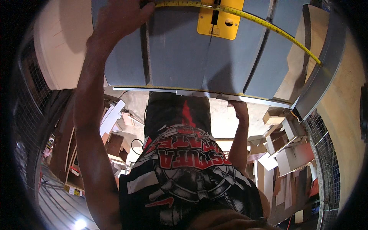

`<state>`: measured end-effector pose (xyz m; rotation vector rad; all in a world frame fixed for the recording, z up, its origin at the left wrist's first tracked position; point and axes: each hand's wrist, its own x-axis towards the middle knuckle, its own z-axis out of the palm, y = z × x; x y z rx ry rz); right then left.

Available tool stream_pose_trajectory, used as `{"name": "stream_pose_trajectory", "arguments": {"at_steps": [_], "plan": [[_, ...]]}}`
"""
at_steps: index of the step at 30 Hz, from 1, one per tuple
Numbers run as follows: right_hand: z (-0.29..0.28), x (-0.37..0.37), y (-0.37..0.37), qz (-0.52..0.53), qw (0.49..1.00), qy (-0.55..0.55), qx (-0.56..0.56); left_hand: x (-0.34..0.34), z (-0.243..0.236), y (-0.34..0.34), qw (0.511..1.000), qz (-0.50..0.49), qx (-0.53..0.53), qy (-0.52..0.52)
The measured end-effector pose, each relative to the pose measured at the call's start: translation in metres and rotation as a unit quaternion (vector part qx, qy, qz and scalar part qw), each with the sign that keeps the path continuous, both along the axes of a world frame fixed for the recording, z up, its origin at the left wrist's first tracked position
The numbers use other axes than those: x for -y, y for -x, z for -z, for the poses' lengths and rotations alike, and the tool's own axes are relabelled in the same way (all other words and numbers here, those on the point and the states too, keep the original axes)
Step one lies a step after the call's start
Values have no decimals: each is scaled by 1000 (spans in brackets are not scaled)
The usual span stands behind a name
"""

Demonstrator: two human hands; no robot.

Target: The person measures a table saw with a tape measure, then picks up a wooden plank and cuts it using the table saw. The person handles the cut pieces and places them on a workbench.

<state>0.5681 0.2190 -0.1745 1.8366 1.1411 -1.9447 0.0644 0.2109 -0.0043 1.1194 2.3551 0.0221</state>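
A yellow tape measure (262, 22) stretches across a grey saw table (176, 50), over a yellow insert plate (220, 28) with a slot. My left hand (126, 13) is at the top left, its curled fingers closed on the tape's left end. My right hand (238, 108) is low at the table's front edge, beside a silver rail (195, 93), with fingers curled and partly hidden under it; what they hold, if anything, is unclear.
Wooden panels (61, 57) flank the table at left and right. A dark rail (322, 65) runs along the right side. Wooden boxes and offcuts (289, 149) lie below on both sides, near wire mesh (322, 161). My body is against the front edge.
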Motion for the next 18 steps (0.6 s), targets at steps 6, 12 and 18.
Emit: {"name": "stream_pose_trajectory", "arguments": {"at_steps": [6,12,18], "plan": [[30,31,-21,61,996,-60,16,-17,-5,-4,997,-17,12,71],[44,31,-48,127,991,0,-39,12,28,1,994,73,-72,-34],[66,34,-89,85,990,41,-109,15,38,12,997,68,-39,-27]]}}
